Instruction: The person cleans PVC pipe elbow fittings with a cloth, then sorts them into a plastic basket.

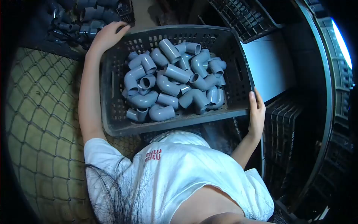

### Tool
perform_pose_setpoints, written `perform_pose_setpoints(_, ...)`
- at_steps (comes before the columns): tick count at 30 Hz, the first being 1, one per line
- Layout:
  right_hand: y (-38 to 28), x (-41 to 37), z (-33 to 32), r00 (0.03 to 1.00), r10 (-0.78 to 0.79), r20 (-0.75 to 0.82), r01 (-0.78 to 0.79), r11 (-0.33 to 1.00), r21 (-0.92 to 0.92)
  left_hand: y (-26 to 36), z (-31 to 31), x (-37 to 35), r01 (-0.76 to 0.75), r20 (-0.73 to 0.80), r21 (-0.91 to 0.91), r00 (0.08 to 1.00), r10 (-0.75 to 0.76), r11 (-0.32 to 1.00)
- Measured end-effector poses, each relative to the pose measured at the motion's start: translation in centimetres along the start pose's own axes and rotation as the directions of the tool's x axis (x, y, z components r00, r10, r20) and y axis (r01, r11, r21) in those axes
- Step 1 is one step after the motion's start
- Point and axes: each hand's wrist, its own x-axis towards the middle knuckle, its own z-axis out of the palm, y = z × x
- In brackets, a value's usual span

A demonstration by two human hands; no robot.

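Note:
A black plastic crate with perforated walls is in front of my body, tilted slightly. Inside lie many grey plastic pipe elbows, heaped loosely with their round openings facing different ways. My left hand grips the crate's rim at the far left corner, and part of its fingers is hidden. On the opposite side, at the near right corner, my right hand is closed around the rim with the fingertips showing over the edge.
At the far left another container holds more grey fittings. Chain-link fence runs along the left. More black crates stand at the far right and lower right, beside a pale flat surface and a curved metal frame.

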Motion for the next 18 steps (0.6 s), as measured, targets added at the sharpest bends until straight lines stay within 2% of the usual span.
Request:
perform_pose_setpoints(1,0.9,-0.1,0.8,0.998,-0.038,-0.054,0.040,0.999,0.034,-2.1,-0.2,-1.3,0.031,0.005,-0.030,1.000,-0.031,0.999)
perform_pose_setpoints(3,2.0,-1.1,1.7,0.993,0.090,-0.082,-0.054,0.928,0.369,-4.7,0.5,-5.7,0.068,0.025,-0.401,0.998,-0.063,0.914)
perform_pose_setpoints(4,1.9,-1.8,1.6,0.975,0.197,-0.100,-0.143,0.909,0.392,-4.1,1.0,-8.1,0.140,0.039,-0.650,0.988,-0.151,0.747)
perform_pose_setpoints(5,1.7,-1.9,2.4,0.978,0.188,-0.093,-0.135,0.903,0.409,-3.0,1.6,-10.2,0.191,0.084,-0.842,0.970,-0.227,0.505)
perform_pose_setpoints(7,1.8,-2.5,4.3,0.964,0.133,-0.229,0.051,0.757,0.652,-0.4,1.6,-12.3,0.473,0.424,-0.835,0.879,-0.218,0.282)
perform_pose_setpoints(9,2.2,-2.8,5.0,0.951,0.173,-0.255,0.048,0.734,0.677,-1.9,4.5,-12.3,0.470,0.492,-0.868,0.857,-0.151,-0.160)
perform_pose_setpoints(11,1.7,-2.9,5.6,0.922,0.190,-0.337,0.126,0.676,0.726,0.7,3.5,-12.5,0.441,0.454,-0.890,0.882,-0.130,-0.116)
perform_pose_setpoints(12,1.9,-2.8,5.5,0.916,0.197,-0.348,0.126,0.683,0.719,2.6,3.3,-16.5,0.417,0.427,-0.904,0.896,-0.121,-0.099)
perform_pose_setpoints(13,1.4,-3.1,5.4,0.907,0.198,-0.371,0.157,0.660,0.735,3.6,2.7,-13.9,0.390,0.396,-0.918,0.912,-0.109,-0.077)
perform_pose_setpoints(15,-0.1,-3.4,5.4,0.901,0.265,-0.344,0.136,0.581,0.803,4.7,1.7,-17.8,0.318,0.320,-0.947,0.945,-0.072,-0.032)
perform_pose_setpoints(16,0.8,-3.0,5.0,0.888,0.279,-0.366,0.144,0.587,0.797,5.7,1.5,-17.1,0.288,0.289,-0.957,0.956,-0.058,-0.017)
perform_pose_setpoints(17,-0.1,-3.2,4.7,0.869,0.264,-0.418,0.162,0.648,0.745,6.1,1.0,-16.3,0.268,0.268,-0.963,0.962,-0.052,-0.003)
perform_pose_setpoints(18,-0.9,-3.5,4.2,0.881,0.267,-0.390,0.154,0.617,0.772,6.6,0.8,-16.5,0.255,0.254,-0.967,0.966,-0.049,0.008)
